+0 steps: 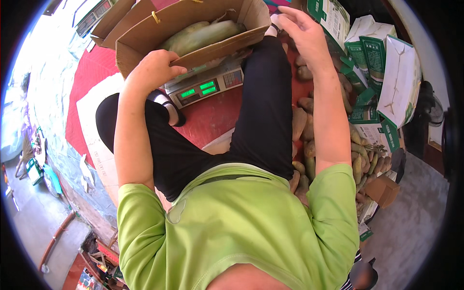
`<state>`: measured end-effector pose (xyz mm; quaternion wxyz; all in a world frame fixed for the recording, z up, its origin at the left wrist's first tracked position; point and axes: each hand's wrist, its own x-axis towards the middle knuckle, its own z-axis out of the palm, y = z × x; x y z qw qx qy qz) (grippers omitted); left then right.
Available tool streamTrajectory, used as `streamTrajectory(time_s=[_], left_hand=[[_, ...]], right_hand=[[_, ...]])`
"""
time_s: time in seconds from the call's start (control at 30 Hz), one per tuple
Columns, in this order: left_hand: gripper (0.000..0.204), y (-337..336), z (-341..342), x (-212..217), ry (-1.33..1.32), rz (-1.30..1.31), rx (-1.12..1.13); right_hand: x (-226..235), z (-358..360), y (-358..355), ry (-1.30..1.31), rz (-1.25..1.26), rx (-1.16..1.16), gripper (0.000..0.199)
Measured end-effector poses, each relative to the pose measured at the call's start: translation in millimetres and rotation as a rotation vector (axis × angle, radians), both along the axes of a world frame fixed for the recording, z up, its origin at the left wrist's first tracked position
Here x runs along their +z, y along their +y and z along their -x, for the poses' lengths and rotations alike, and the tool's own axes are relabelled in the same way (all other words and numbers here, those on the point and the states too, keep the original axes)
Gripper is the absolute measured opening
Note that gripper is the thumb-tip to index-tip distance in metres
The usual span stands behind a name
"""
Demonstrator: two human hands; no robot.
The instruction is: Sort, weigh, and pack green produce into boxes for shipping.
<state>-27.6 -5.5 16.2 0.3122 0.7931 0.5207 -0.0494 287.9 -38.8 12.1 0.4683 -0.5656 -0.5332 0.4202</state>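
An open brown cardboard box (208,50) rests on a digital scale (205,89) whose displays glow green. Inside lie long, pale green vegetables (203,38), their exact kind unclear. My left hand (153,67) grips the box's near rim towards its left end, fingers over the edge and thumb along the outer wall. Past the box's right end, my right hand (304,34) is raised with its fingers apart and nothing in them. It is near the box's corner but not touching it.
Brownish-green, elongated vegetables (302,123) lie heaped beside my right leg. Green-and-white cartons (398,79) stand at the right. Another brown box (121,21) and a second scale (94,17) are at the far left. Red sheeting (208,121) covers floor between my legs. Someone's head (363,275) shows lower right.
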Motion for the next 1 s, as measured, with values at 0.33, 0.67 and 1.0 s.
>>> streamTrajectory(time_s=[0.33, 0.67, 1.0], left_hand=[[0.031, 0, 5, -13, -0.107, -0.109, 0.005], [0.038, 7, 11, -21, -0.068, -0.055, -0.020], [0.035, 12, 2, -26, -0.098, 0.028, -0.025]], right_hand=[[-165, -115, -159, -0.099, 0.447, -0.394, 0.023], [-300, -82, -399, -0.037, 1.167, -0.547, 0.012], [-279, -73, -421, 0.057, 1.272, -0.659, 0.012]])
